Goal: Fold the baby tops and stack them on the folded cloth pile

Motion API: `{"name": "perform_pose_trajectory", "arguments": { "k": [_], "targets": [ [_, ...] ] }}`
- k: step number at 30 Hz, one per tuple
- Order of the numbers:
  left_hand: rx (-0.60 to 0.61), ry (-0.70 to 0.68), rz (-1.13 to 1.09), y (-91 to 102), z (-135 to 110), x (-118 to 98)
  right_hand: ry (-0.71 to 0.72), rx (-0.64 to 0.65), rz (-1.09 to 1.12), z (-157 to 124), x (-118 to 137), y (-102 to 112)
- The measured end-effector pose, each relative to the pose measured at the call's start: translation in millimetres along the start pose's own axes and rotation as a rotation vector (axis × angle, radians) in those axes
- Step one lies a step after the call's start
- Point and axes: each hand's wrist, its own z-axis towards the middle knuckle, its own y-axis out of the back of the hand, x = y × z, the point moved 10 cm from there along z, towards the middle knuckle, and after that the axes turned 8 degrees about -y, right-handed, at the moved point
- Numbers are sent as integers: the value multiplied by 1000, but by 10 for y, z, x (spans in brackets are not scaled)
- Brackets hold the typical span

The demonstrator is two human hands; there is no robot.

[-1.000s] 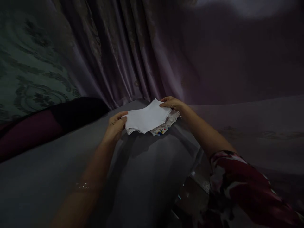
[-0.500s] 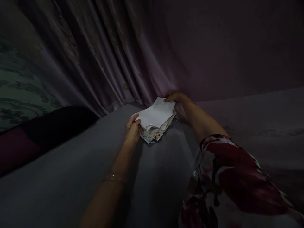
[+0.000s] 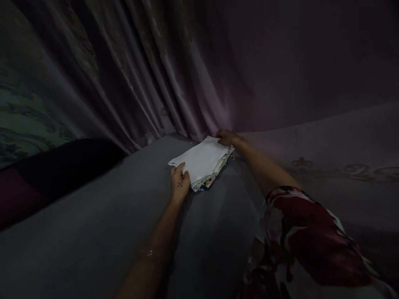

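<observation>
White cloth (image 3: 204, 158), held up between both hands a second ago, now lies flat on top of the pile (image 3: 208, 179) at the far edge of the grey bed (image 3: 93, 232), near the curtain (image 3: 140, 83). Left hand (image 3: 180, 182) curls narrow round the pile's near corner, thumb on top. Right hand (image 3: 227, 138) rests flat and loose on the far corner. Cloth looks laid down, and both hands are squaring the pile.

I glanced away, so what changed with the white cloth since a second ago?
The white folded cloth, held up by both hands a second ago, now lies flat on the stack of cloths. The left hand is at its near edge, the right hand at the far corner. The stack stayed on the grey sheet.
</observation>
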Motion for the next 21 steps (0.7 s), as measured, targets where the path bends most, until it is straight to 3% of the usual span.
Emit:
{"name": "perform_pose_trajectory", "arguments": {
  "k": [4, 11, 15, 18, 21],
  "targets": [
    [42, 78, 39, -29, -49, 87, -102, -29, -94, -92, 14, -74],
    [0, 191, -223, 7, -191, 161, -12, -172, -84, -320, 485, -146],
    [48, 193, -245, 62, -239, 277, -105, -72, 3, -384, 457, -373],
    [13, 250, -231, 275, -306, 542, -128, -10, 18, -379, 409, -475],
    [-26, 238, -138, 673, -399, 758, -128, 5, 13, -347, 385, -493]
  ]
}}
